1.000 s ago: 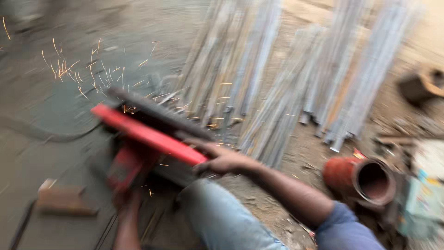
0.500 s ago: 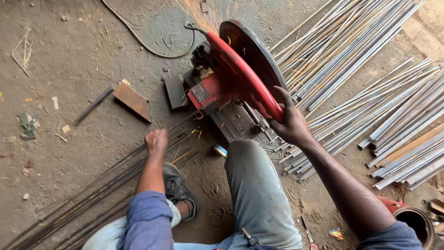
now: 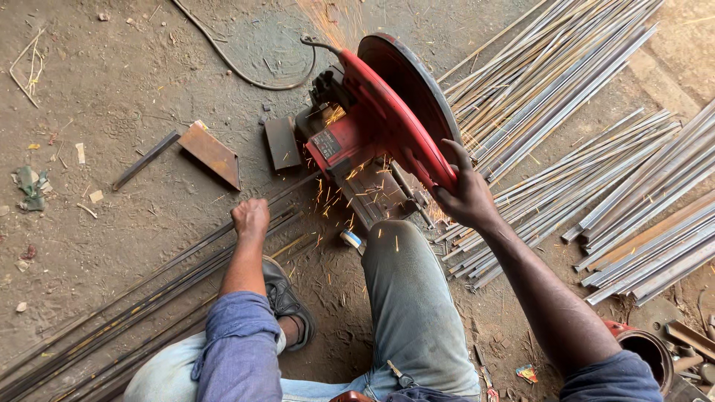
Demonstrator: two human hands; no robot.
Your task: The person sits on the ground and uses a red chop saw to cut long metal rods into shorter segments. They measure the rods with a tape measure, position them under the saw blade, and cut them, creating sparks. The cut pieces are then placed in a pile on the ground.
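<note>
Two hands working at the chop saw (image 3: pixel 372 126), which is sitting at upper centre of the frame. My right hand (image 3: pixel 468 195) is gripping the red blade guard's lower end, fingers wrapped tight around it, just right of centre. My left hand (image 3: pixel 251 217) is clenching into a fist on the long dark steel rods (image 3: pixel 141 294), left of centre; those rods are running diagonally from the bottom left corner up to the saw base. Sparks are flying around the saw base and above my knee (image 3: pixel 398 257), which is bending right under the machine at centre. More sparks are spraying out past the top edge of the frame. My shoe (image 3: pixel 287 301) is resting on the ground next to the rods, lower centre.

Cut lengths of pale square tube (image 3: pixel 566 97) are lying in loose piles across the upper right and right side, some touching the saw's right flank. A power cable (image 3: pixel 246 71) is curving across the dirt at upper centre-left. A rusty angle offcut (image 3: pixel 212 152) and a flat dark strip (image 3: pixel 145 158) are lying apart from the saw at upper left. A rusty pipe end (image 3: pixel 644 353) is showing at bottom right
</note>
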